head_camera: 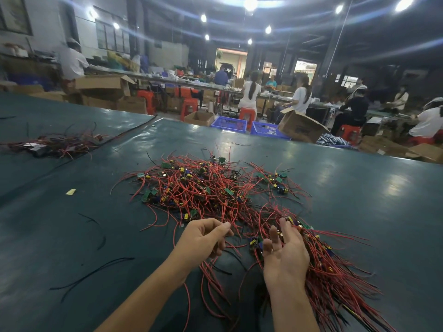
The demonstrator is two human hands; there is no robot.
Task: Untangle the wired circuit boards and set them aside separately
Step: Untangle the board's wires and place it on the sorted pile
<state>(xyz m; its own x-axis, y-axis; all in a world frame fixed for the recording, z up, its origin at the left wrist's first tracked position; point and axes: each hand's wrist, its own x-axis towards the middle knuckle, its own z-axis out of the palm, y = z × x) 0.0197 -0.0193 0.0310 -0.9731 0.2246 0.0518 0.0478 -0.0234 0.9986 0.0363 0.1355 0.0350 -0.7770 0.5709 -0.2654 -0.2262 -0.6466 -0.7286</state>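
A tangled pile of small green circuit boards with red wires (pixel 203 188) lies on the dark green table (pixel 359 188) in front of me. My left hand (pixel 203 238) hovers at the pile's near edge with curled fingers, pinching red wires that trail down beneath it. My right hand (pixel 285 257) is beside it, palm turned left, fingers fairly straight. Its back rests against a bundle of wired boards (pixel 340 276) whose wires all run toward the lower right. One board with a yellow part (pixel 254 243) sits between my hands.
A second heap of wires and dark parts (pixel 55 144) lies far left. Loose black wires (pixel 96 271) and a yellow scrap (pixel 70 191) lie on the near left of the table. Beyond the far edge stand blue crates (pixel 229 124), a cardboard box (pixel 302 128) and seated workers.
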